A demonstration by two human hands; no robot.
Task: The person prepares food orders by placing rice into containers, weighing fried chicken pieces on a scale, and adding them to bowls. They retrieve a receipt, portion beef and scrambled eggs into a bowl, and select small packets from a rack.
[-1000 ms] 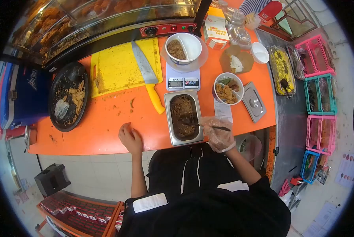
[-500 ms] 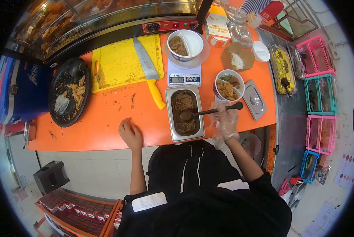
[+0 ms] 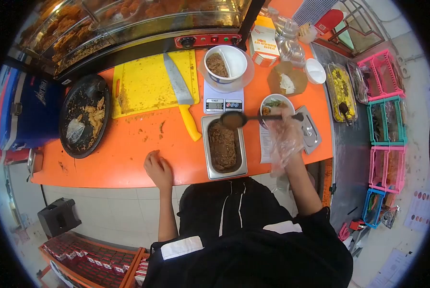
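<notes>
A black ladle [image 3: 263, 116], its bowl full of brown minced food, is held level just above the far end of a steel pan [image 3: 203, 149] of the same food. The right hand [image 3: 284, 137], in a clear plastic glove, has its grip closed round the ladle's handle, with the loaded bowl out to the left of the grip. Beyond it stands a digital scale [image 3: 223, 103] carrying a divided white bowl [image 3: 239, 57], one half already holding brown food. A filled bowl [image 3: 275, 102] and a steel lid [image 3: 312, 128] lie close beside the grip. The left hand [image 3: 158, 168], bare, rests on the orange worktop [image 3: 128, 149] well to the left, its grip loose and empty. Farther left are a yellow-handled knife [image 3: 181, 93] and a black plate [image 3: 83, 115].

This looks like portioning, mid-scoop; carrying the load onward calls for a level ladle.
</notes>
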